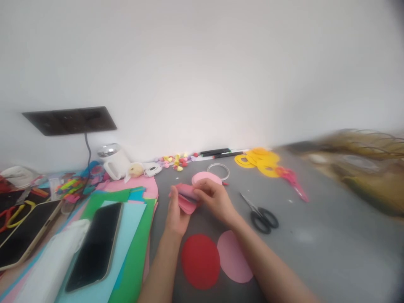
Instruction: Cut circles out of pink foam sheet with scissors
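Note:
Between both hands is a folded pink paper piece (187, 205), held above the grey table. My left hand (177, 216) is closed around its left and lower side, thumb up along the edge. My right hand (217, 200) pinches its right edge between thumb and fingers. Below the hands lie a red paper circle (200, 261) and a pink paper circle (234, 256), the latter partly covered by my right forearm. Another pink circle (206, 177) lies just behind the right hand. Black-handled scissors (261, 216) rest to the right, blades apart from the hand.
Coloured paper sheets (132, 248) with a phone (96, 246) on top fill the left. Along the wall stand a white mug-like item (115, 162), small colourful pieces (178, 160) and pens (217, 152). Yellow paper rings (260, 161), pink scissors (293, 184) and a round ring (218, 171) lie farther back.

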Available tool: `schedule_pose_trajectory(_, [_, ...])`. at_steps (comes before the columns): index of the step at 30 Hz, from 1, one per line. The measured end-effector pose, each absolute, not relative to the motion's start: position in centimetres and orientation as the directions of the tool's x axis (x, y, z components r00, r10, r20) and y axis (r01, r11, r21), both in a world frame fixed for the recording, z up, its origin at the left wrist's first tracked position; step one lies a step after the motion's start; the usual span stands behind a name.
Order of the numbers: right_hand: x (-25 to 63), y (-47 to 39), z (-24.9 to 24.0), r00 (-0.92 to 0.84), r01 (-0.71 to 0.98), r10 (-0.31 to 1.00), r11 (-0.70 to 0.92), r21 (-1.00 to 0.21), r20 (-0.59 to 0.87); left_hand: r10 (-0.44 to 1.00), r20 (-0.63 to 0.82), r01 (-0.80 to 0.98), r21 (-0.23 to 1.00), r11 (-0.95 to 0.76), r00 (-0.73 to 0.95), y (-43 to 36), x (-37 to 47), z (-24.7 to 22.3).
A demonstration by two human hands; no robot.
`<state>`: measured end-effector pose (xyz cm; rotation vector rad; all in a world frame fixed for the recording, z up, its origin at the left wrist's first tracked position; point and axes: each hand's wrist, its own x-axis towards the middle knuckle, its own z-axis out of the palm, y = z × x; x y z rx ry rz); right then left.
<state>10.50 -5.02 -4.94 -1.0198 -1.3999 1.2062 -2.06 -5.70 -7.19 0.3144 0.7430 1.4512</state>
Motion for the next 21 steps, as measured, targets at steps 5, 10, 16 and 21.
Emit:
schedule_pose_trajectory(5, [10.48, -4.9, -4.99, -0.161, -0.007, 0.969, 0.19, -0.982, 0.188, 0.972, -0.233, -0.759, 0.629, 0.168, 0.022, -5.7, -2.1, -7.12])
schedule_pose_trajectory(10, [10.51, -4.89, -4.79, -0.18, -0.001, 0.963, 0.202, -0.979, 0.199, 0.973, -0.23, -0.746, 0.647, 0.156, 0.005, -5.66, -2.15, -7.11])
schedule_pose_trajectory(16, [10.67, -4.9, -4.47, -0.197, -0.002, 0.964, 0.184, -0.983, 0.181, 0.976, -0.219, -0.74, 0.656, 0.145, -0.003, -5.7, -2.14, -7.13])
schedule_pose_trajectory(21, [10.83, -4.82, -4.63, -0.191, -0.007, 0.958, 0.216, -0.976, 0.214, 0.973, -0.229, -0.728, 0.669, 0.148, -0.013, -5.59, -2.16, -7.26])
